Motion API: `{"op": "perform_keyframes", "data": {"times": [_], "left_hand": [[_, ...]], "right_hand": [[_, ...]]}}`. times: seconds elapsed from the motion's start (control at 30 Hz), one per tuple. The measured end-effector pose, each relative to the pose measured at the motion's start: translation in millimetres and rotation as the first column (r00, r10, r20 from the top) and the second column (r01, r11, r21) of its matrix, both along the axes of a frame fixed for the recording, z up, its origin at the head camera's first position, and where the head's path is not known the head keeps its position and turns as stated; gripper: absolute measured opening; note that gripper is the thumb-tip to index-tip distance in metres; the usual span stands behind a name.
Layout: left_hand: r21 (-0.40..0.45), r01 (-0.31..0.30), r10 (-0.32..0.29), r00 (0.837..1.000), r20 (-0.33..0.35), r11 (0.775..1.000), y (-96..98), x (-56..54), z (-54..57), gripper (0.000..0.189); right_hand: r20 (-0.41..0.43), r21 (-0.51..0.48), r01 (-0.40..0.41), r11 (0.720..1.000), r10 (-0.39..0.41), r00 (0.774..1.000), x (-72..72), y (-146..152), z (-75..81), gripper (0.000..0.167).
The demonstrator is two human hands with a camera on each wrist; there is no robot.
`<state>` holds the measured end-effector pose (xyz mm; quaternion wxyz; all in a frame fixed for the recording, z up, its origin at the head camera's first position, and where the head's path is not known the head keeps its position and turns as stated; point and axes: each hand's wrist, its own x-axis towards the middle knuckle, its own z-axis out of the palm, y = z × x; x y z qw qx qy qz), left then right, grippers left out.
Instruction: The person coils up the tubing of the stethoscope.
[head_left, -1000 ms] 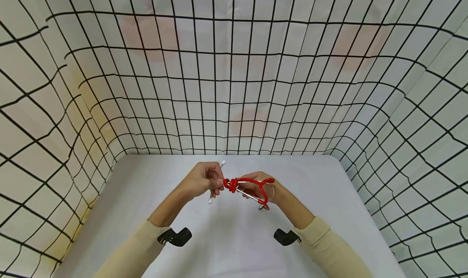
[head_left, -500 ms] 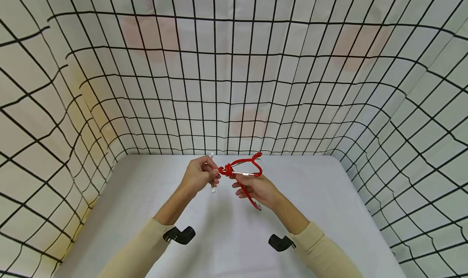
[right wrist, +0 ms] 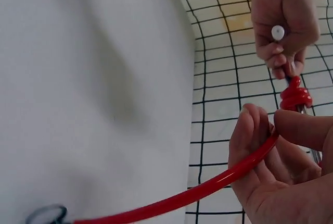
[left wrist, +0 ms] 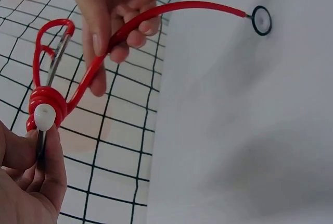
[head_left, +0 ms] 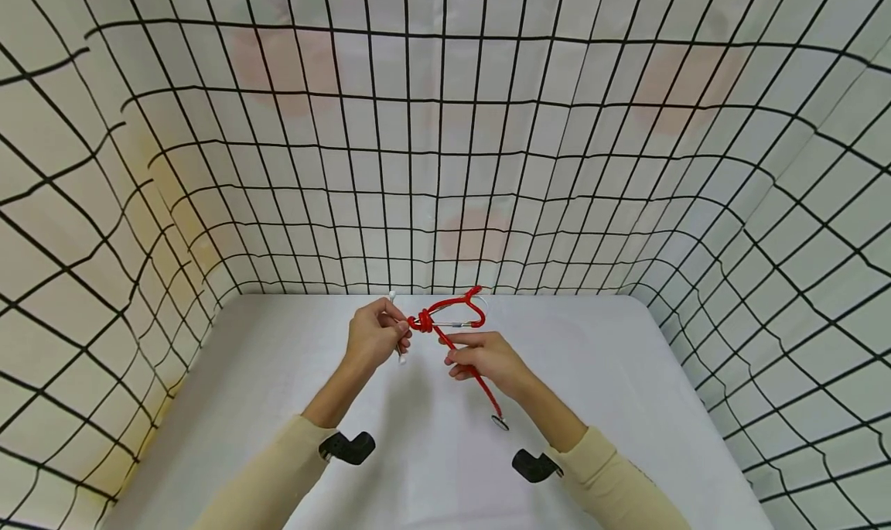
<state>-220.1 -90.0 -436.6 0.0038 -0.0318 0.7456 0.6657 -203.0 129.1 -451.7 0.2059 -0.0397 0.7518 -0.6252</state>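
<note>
A stethoscope with red tubing point(left wrist: 88, 75) hangs above the table between the two hands. Its tube is wound in a knot-like coil point(head_left: 424, 321) round the metal ear tubes, and a red loop sticks out to the right of it. My left hand point(head_left: 373, 335) pinches the metal part by the white ear tips point(left wrist: 45, 116), left of the coil. Thumb and fingers of my right hand point(head_left: 493, 358) pinch the free length of tube just past the coil. From there the tube slopes down to the round chest piece point(head_left: 500, 422), which dangles near the right wrist.
A white-covered table point(head_left: 278, 360) lies beneath both hands. Black wire grid point(head_left: 445, 159) rises at its back and both sides, with pale cloth behind. Small black cameras point(head_left: 351, 448) sit on the cuffs of both beige sleeves.
My right hand has moved from behind the coiled part down to the free tube and drawn it out, so the chest piece hangs lower. Both hands and the stethoscope have shifted slightly left.
</note>
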Motion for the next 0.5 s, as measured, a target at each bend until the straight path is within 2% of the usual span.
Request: {"op": "perform_keyframes", "data": {"times": [0.2, 0.3, 0.4, 0.5], "left_hand": [[-0.011, -0.072, 0.072, 0.997, -0.016, 0.997, 2.6, -1.4, -1.3, 0.008], [-0.027, -0.104, 0.103, 0.994, -0.035, 0.994, 2.7, -3.1, -2.4, 0.008], [-0.065, -0.128, 0.123, 0.990, -0.072, 0.990, 0.6, -5.2, -5.0, 0.009], [-0.141, -0.164, 0.144, 0.979, -0.145, 0.976, -4.7, -7.7, -8.9, 0.009]], "right_hand": [[-0.042, 0.067, 0.007, 0.998, -0.005, 0.999, 2.5, -4.6, 4.7, 0.043], [-0.062, 0.069, 0.026, 0.997, -0.022, 0.998, 4.1, -5.7, 6.8, 0.039], [-0.078, 0.076, 0.019, 0.997, -0.013, 0.997, 6.4, -6.7, 9.4, 0.034], [-0.081, 0.108, -0.018, 0.994, 0.027, 0.996, 9.1, -7.4, 13.0, 0.027]]}}
